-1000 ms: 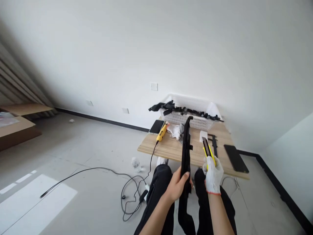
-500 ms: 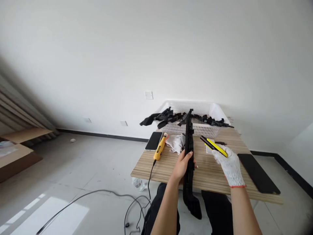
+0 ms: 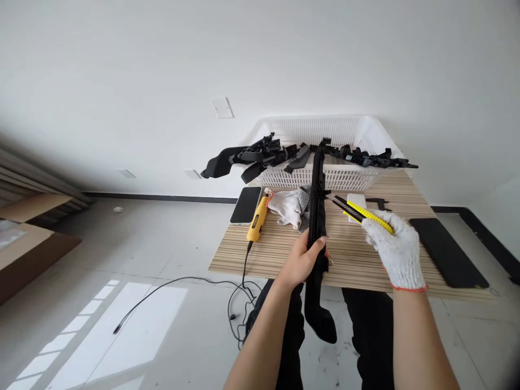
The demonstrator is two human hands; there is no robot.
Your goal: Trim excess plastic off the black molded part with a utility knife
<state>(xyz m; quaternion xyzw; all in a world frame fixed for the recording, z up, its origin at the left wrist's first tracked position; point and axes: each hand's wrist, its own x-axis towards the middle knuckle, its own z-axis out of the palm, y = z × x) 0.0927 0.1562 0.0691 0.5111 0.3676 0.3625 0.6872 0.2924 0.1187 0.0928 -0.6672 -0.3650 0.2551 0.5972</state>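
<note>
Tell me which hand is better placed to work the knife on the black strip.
Right, most likely: the gloved right hand already holds the yellow knife, pointed at the black strip. The bare left hand is occupied gripping that strip.

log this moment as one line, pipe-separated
left hand: bare, grips long black part | right hand: gloved, holds yellow knife, blade beside part, contact unclear | white basket: more black parts, some overhanging
</note>
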